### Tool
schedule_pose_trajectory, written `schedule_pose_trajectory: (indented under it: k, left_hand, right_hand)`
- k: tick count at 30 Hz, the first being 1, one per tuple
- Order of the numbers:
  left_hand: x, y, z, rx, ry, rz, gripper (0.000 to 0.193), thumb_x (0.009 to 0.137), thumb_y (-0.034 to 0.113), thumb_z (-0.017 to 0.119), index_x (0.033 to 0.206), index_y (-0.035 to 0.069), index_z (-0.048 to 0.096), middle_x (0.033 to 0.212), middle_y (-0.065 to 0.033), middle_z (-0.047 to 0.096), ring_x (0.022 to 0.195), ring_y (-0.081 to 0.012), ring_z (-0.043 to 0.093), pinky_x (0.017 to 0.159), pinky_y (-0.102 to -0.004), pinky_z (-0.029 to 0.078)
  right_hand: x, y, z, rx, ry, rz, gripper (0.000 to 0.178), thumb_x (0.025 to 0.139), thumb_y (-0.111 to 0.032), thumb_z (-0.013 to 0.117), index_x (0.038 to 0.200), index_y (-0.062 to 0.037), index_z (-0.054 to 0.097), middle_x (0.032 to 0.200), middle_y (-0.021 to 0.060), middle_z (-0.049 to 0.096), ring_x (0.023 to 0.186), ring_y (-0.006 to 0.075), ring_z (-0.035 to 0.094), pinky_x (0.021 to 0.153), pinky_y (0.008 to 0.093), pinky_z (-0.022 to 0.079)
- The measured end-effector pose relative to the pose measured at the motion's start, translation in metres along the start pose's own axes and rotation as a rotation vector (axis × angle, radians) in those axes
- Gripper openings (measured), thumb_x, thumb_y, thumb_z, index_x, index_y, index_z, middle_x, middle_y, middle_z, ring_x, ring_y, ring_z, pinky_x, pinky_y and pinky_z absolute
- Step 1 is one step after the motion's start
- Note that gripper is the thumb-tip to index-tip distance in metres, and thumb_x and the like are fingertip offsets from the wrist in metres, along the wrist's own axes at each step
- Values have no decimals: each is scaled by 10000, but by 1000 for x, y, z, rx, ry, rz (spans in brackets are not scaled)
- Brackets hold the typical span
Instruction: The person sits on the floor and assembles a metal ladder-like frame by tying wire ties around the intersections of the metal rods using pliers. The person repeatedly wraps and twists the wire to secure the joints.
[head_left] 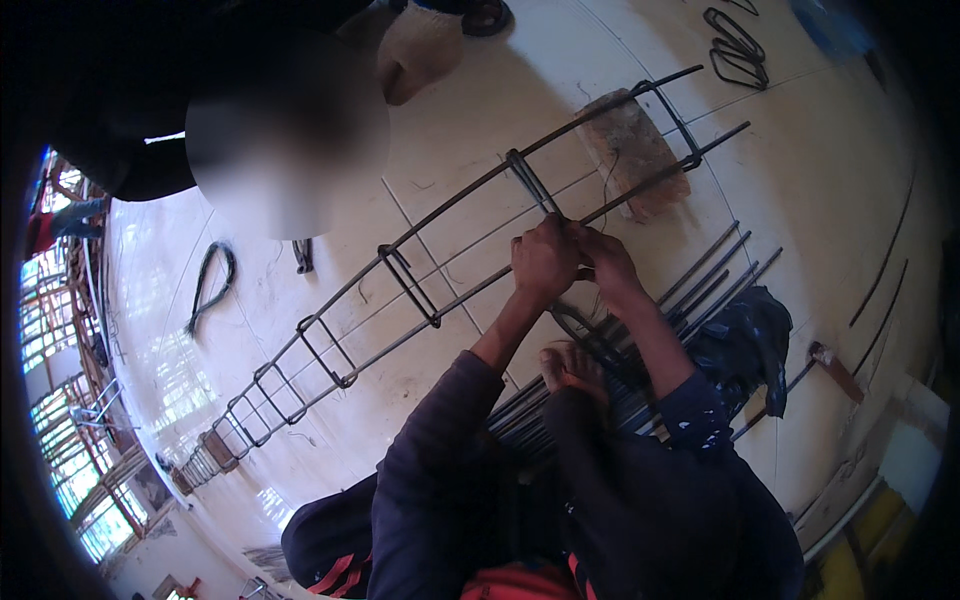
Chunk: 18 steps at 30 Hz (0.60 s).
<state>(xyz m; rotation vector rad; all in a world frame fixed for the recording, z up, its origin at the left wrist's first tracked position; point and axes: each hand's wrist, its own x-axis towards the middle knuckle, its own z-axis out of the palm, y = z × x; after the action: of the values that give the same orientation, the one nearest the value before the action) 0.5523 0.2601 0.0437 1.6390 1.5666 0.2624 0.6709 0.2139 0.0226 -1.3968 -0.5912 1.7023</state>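
A long steel rebar cage [400,265] of straight bars and rectangular stirrups lies across the pale floor from lower left to upper right. My left hand [543,262] and my right hand [600,262] meet at one stirrup [530,182] where it crosses the near bar. Both hands are closed at that joint, apparently pinching thin tie wire; the wire itself is too small to make out. My bare foot [568,368] rests on a bundle of loose rebar [700,290] below the hands.
Another person crouches at the upper left, beyond the cage. A wooden block [632,150] props the cage's far end. Spare bent stirrups [738,48] lie at the top right, a dark wire loop [210,285] at left, dark cloth [750,340] at right.
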Motion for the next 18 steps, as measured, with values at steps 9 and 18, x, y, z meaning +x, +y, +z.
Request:
schedule_pose_trajectory:
  k: [9,18]
  left_hand:
    - [0,0,-3,32,8,55,277,894,272,513,956,17,601,825,-193,673,845,-383,642,880,-468,415]
    - [0,0,-12,-51,-16,108,240,889,230,515,937,25,629,849,-181,679,863,-375,638,897,-447,416]
  right_hand:
    - [2,0,-5,-72,-66,-29,523,939,-478,501,1250,-59,542,1089,49,627,974,165,612,753,333,521]
    - [8,6,-9,-35,-57,-19,414,951,-387,525,1170,-37,560,1085,62,632,1005,186,622,736,322,524]
